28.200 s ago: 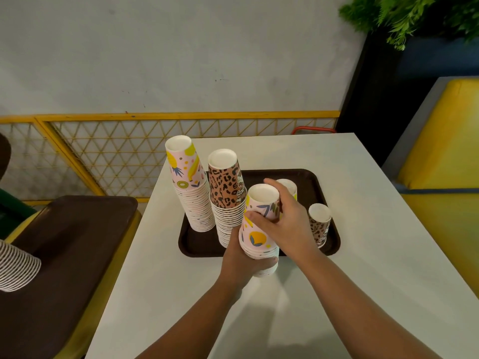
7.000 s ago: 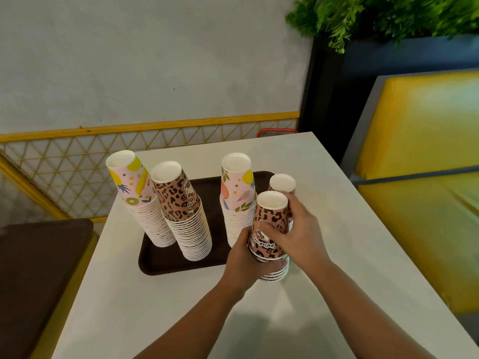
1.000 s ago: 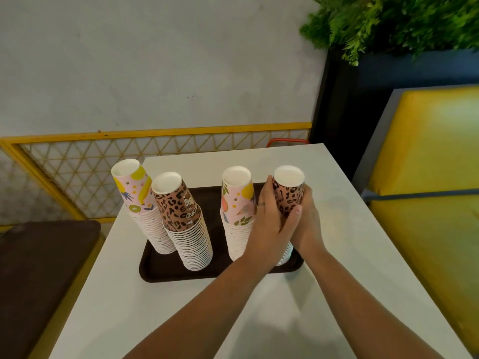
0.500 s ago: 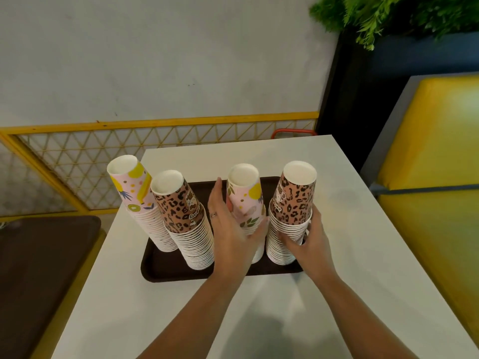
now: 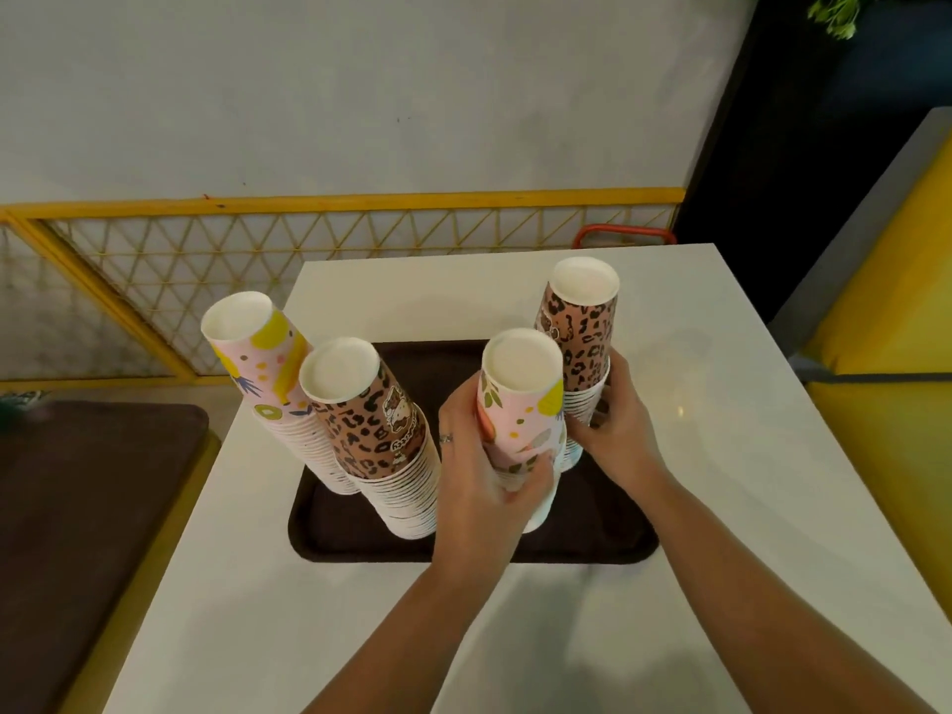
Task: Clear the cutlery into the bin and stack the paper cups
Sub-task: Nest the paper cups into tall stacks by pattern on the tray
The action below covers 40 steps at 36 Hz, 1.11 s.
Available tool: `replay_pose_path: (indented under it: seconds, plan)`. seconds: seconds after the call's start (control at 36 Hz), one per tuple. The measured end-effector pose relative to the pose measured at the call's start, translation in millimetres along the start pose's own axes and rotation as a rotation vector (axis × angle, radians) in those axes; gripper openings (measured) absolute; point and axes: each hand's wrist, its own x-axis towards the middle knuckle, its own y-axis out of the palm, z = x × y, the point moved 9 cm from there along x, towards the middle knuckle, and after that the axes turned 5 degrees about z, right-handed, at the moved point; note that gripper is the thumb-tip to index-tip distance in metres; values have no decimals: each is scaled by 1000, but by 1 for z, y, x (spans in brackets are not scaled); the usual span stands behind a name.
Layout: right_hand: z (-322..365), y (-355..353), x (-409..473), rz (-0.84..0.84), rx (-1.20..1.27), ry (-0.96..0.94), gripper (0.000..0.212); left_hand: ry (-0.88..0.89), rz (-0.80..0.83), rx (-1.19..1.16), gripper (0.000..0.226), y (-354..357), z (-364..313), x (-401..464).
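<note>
Several stacks of upturned paper cups stand on a dark brown tray (image 5: 360, 543) on the white table. At the left are a pink fruit-print stack (image 5: 252, 353) and a leopard-print stack (image 5: 371, 420). My left hand (image 5: 479, 487) is wrapped around a second pink fruit-print stack (image 5: 520, 399) near the tray's middle. My right hand (image 5: 618, 430) grips the lower part of a second leopard-print stack (image 5: 582, 327) at the right. No cutlery or bin is in view.
The white table (image 5: 721, 456) ends near a yellow lattice railing (image 5: 309, 249) and a grey wall. A dark brown seat (image 5: 77, 507) lies to the left, a yellow bench (image 5: 901, 353) to the right. A red handle (image 5: 623, 233) shows past the table's far edge.
My head has moved closer over the tray. My left hand has closed around the pink stack, and my right hand stays low on the right leopard stack.
</note>
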Motion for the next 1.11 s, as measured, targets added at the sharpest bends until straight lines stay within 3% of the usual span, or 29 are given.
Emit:
replay_pose_path:
  seconds: [0.22, 0.31, 0.33, 0.39, 0.44, 0.47, 0.56, 0.58, 0.72, 0.83, 0.92, 1.11]
  plan:
    - [6, 36, 45, 130, 123, 18, 76, -55, 23, -25, 75, 4, 7, 3]
    - [9, 40, 49, 134, 209, 70, 105, -64, 24, -27, 75, 3, 6, 4]
    - [7, 41, 48, 144, 182, 81, 97, -62, 24, -30, 76, 3, 6, 4]
    - [2, 46, 47, 202, 102, 71, 52, -62, 26, -42, 78, 2, 6, 4]
    - [-2, 48, 46, 193, 115, 97, 45, -59, 26, -46, 79, 2, 5, 4]
    - [2, 48, 45, 205, 123, 88, 47, -55, 27, -44, 78, 2, 4, 5]
    - [10, 46, 46, 183, 240, 121, 107, -58, 25, -43, 77, 2, 4, 6]
    - [8, 44, 46, 180, 232, 132, 113, -69, 25, -49, 76, 2, 5, 6]
    - [-29, 18, 21, 137, -20, 113, 73, -76, 17, -13, 79, 0, 6, -1]
    - [-48, 24, -19, 295, -79, 170, 85, -45, -28, 85, 87, -7, 9, -19]
    - [-47, 39, -44, 401, -105, 165, 96, 34, -140, 263, 78, -22, -3, -38]
    - [-23, 64, -51, 224, 48, 48, 103, 98, -316, 452, 68, -54, -12, -64]
